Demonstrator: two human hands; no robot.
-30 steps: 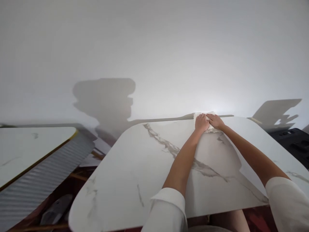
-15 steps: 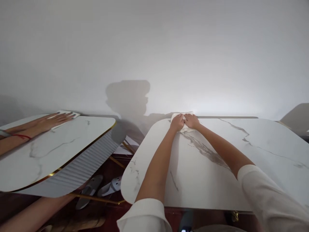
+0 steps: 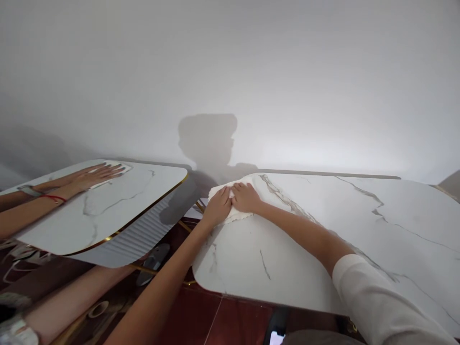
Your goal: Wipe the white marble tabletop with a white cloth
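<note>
Left hand [image 3: 218,206] and right hand [image 3: 246,197] press one cloth [image 3: 236,215] onto one table [image 3: 302,256].

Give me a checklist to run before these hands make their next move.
1. Left hand on the white cloth: ok, resting on top.
2. Right hand on the same cloth: ok, beside the left hand.
3. Cloth wholly on the marbled table: not ok, it seems to reach past the far left corner.
4. Co-worker's hands apart from this cloth: ok, at the other table.
5. Cloth's underside clean: cannot tell, hidden.
</note>
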